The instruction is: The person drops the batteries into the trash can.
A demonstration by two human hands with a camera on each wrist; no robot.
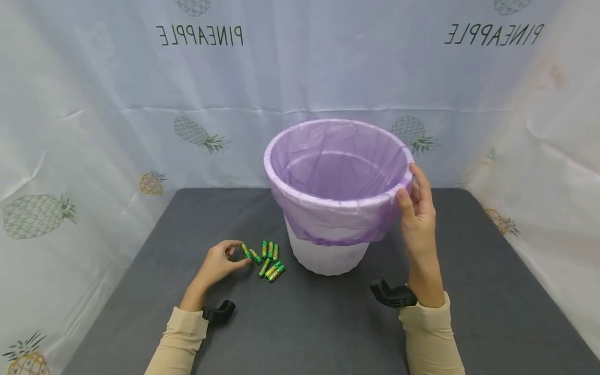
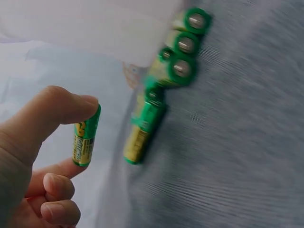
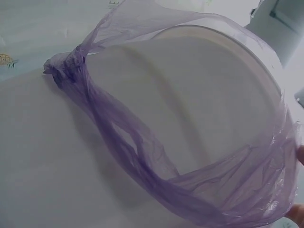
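Head view: my left fingers (image 1: 230,244) pinch a battery (image 1: 246,251), right fingers (image 1: 423,188) spread against the bin (image 1: 325,260); pickup likely needs lifting next.

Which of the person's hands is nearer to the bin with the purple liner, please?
The right. The right hand holds the bin at its right side, near the top; the left hand is apart from it, to its left, pinching a battery.
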